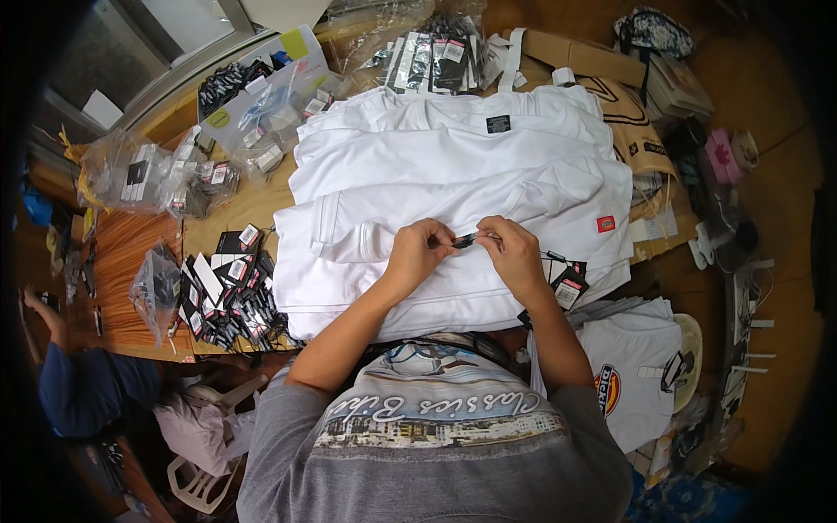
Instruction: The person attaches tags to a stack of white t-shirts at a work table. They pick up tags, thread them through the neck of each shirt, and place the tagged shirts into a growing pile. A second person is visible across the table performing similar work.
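A stack of white T-shirts (384,166) lies spread on the table before me. Over the upper shirt, my left hand (422,253) and my right hand (514,254) pinch a small black strip (465,241) between them, one at each end. Its exact kind is too small to tell. Black hang tags (571,286) with pale and pink labels lie beside my right wrist, partly hidden by it. A red square patch (606,224) sits on the shirt to the right of my hands, and a black neck label (498,124) shows farther back.
A loose pile of black tags (235,283) lies left of the shirts. Clear plastic bags (144,179) of small boxes stand behind it. More tags (440,54) are heaped at the back. Folded white shirts (632,349) rest at right. Another person's arm (48,318) shows at far left.
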Demonstrator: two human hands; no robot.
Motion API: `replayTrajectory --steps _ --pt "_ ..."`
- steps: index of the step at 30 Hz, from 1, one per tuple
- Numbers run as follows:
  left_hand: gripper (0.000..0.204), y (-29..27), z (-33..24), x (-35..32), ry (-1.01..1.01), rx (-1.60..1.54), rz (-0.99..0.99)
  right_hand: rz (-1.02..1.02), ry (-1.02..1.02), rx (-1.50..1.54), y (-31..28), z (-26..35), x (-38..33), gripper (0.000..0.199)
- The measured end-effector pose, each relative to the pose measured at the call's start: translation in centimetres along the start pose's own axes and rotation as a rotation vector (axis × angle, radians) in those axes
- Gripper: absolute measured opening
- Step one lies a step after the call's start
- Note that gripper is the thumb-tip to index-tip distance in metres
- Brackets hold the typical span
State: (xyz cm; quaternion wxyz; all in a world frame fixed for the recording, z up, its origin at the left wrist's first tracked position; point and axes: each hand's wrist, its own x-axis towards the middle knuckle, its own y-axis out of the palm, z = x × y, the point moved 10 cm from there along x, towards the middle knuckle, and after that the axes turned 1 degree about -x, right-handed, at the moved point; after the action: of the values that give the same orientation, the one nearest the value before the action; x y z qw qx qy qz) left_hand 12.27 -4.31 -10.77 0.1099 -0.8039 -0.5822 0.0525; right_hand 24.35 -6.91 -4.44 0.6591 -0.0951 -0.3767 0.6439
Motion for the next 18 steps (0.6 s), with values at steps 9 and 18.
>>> replayTrajectory --steps 9,18 --pt "0.010 -0.3 1.0 0.2 -0.117 -0.056 -0.023 0.017 0.108 0.062 1.2 -0.2 -0.5 0.025" --pt "0.009 0.1 1.7 0.8 -0.062 -0.055 0.056 0.057 0.210 0.157 2.7 -1.3 -1.1 0.049"
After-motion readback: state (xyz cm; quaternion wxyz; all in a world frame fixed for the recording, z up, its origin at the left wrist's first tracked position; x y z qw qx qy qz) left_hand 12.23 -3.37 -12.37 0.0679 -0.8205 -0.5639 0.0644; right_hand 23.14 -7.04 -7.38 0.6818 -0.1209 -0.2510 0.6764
